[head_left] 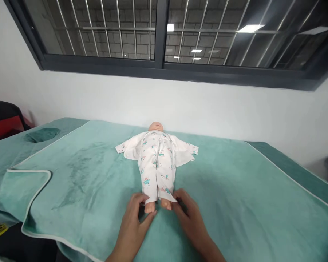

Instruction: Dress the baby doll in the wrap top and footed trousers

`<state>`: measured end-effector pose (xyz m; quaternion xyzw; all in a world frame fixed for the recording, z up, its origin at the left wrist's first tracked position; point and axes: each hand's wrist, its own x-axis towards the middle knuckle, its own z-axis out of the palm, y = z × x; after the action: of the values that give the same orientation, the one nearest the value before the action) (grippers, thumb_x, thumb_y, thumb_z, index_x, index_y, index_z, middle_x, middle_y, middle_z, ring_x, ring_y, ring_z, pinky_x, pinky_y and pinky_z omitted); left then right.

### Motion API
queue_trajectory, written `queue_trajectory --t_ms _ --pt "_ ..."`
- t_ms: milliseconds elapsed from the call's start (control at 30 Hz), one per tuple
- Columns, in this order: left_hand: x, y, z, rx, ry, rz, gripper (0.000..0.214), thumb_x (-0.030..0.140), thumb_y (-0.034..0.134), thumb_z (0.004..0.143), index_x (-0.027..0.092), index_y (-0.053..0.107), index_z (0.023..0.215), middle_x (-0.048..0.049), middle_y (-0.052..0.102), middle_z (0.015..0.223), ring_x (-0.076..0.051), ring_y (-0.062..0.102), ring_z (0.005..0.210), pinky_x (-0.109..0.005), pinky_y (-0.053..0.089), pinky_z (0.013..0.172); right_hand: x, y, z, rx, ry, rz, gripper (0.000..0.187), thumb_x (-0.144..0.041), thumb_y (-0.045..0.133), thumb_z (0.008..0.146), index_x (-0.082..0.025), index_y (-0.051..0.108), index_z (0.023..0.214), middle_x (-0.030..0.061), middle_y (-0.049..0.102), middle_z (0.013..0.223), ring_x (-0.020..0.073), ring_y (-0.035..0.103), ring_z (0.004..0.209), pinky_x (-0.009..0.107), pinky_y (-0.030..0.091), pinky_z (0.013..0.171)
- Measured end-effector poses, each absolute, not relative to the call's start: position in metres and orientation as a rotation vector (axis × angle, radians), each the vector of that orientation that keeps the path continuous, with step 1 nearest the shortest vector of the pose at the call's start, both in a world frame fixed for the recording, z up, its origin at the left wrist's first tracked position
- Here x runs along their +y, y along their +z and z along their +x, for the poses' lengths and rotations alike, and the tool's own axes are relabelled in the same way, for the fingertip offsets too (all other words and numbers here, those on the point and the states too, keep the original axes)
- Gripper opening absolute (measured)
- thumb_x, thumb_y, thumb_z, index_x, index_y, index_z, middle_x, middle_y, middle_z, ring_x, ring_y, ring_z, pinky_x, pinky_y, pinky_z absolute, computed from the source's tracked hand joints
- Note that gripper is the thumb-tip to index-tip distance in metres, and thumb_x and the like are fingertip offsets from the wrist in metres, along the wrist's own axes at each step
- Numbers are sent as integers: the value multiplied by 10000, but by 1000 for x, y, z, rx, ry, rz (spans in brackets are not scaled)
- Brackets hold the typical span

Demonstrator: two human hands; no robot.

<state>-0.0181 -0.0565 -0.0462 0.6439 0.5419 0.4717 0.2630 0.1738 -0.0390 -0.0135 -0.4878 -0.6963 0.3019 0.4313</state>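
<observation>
A baby doll (pixel 156 160) lies on its back on a teal blanket (pixel 229 196), head toward the wall, dressed in white printed pyjamas with the top spread open. My left hand (pixel 135 218) sits at the doll's left-side foot, fingers curled at the trouser cuff. My right hand (pixel 188 214) pinches the other trouser cuff beside the second bare foot. Both feet poke out between my hands.
The blanket's near left corner (pixel 24 189) is folded over. It covers a padded table with a face hole (pixel 42 134) at the far left. A white wall and a barred window (pixel 164 32) stand behind. A red and black object (pixel 2 122) is at left.
</observation>
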Motion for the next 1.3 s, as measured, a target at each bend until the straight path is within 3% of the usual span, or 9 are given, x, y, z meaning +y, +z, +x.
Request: queue_trajectory --t_ms 267,333,400,467,600,833,967,1067,1300 --pt "-62 -46 -15 1525 1289 1649 167 293 636 815 197 498 814 -18 555 873 -175 569 836 -285 469 757 -63 -14 199 -1828 673 -1205 128 -138 456 889 -198 496 785 -1 516 797 125 510 731 232 408 652" --pt "-63 -44 -15 1548 1311 1638 207 337 641 819 200 491 779 -3 545 832 -166 565 806 -269 465 734 -61 -14 198 -1854 562 -1195 115 -127 467 890 -207 545 914 28 551 933 147 543 866 260 445 762" --pt "-64 -39 -14 1569 1331 1654 222 376 649 817 202 517 778 4 539 803 -161 558 778 -259 463 712 -58 -13 191 -1903 441 -1184 254 -110 494 878 -231 554 1093 53 554 1082 179 530 1017 307 441 881" --pt "-64 -32 -13 1564 1332 1701 191 387 645 822 208 579 829 1 546 809 -158 555 762 -260 469 710 -53 -10 183 -1942 395 -1174 311 -111 519 880 -253 551 1155 55 558 1115 191 519 1060 323 437 906" --pt "-67 -22 -13 1499 1284 1809 162 348 574 878 244 669 959 -33 575 910 -166 581 822 -277 494 767 -51 0 172 -1905 494 -1128 148 -128 531 899 -232 595 983 33 577 978 160 553 945 281 463 819" --pt "-69 -24 -15 1521 1314 1871 147 298 569 883 259 699 941 -33 581 899 -165 597 845 -268 511 759 -68 3 184 -1980 506 -1082 171 -63 514 862 -214 590 885 21 528 870 143 539 837 264 462 737" --pt "-70 -20 -14 1506 1375 1956 151 273 573 878 269 716 926 -24 586 851 -157 600 811 -250 508 724 -72 7 175 -1996 378 -1144 115 -95 580 831 -204 561 865 47 539 960 179 525 915 300 456 772" --pt "-71 -16 -14 1505 1407 1957 164 283 586 874 274 713 977 -24 598 876 -154 606 815 -249 513 738 -65 14 156 -2037 261 -1194 188 -85 581 824 -209 566 965 61 568 1039 216 509 989 357 422 835" --pt "-68 -14 -20 1572 1382 1909 205 297 584 872 263 674 1052 -29 597 891 -148 580 748 -257 530 711 -47 9 127 -2149 317 -1176 192 -43 554 804 -212 552 895 2 592 857 183 503 868 370 359 850"
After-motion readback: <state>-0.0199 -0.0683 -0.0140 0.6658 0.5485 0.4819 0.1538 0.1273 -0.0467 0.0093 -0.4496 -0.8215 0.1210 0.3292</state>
